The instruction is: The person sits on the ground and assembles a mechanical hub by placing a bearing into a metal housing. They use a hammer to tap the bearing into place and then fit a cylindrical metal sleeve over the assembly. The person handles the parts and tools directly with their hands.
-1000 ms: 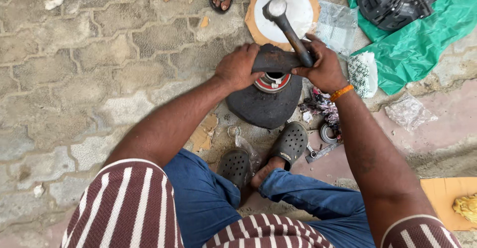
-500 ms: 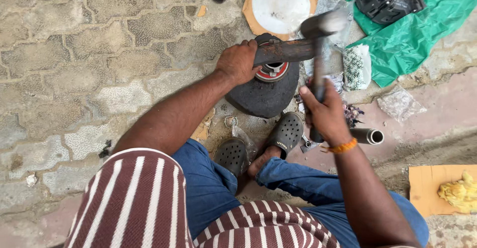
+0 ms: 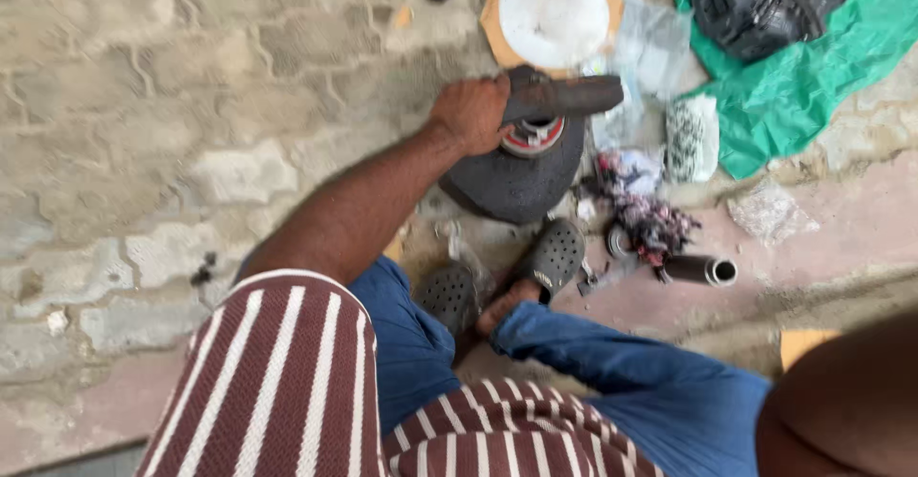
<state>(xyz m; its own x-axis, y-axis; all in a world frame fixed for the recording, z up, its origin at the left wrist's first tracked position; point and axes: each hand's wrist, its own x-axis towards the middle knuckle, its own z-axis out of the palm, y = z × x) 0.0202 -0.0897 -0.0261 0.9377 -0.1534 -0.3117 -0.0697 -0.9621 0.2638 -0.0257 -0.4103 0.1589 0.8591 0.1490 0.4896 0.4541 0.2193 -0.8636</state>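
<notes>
Gone from the middle of the view is the right hand with its hammer, which half a second ago stood raised over the work; now only a blurred stretch of bare arm (image 3: 841, 410) shows at the lower right corner, and whether that hand is closed or holding anything I cannot tell. From the head camera, the left hand (image 3: 470, 112) is closed around one end of a dark flat metal bar (image 3: 559, 97), pressing it across the top of a dark rounded block (image 3: 516, 176) that sits on the paved ground (image 3: 143, 104). Under the bar shows a red and white ring (image 3: 532, 137). Just below the block are two dark perforated clogs (image 3: 497, 276). Right of them lie a short metal tube (image 3: 703, 270) and what looks like a tangle of scraps (image 3: 645, 214). A green sheet (image 3: 794, 85) covers the upper right corner.
</notes>
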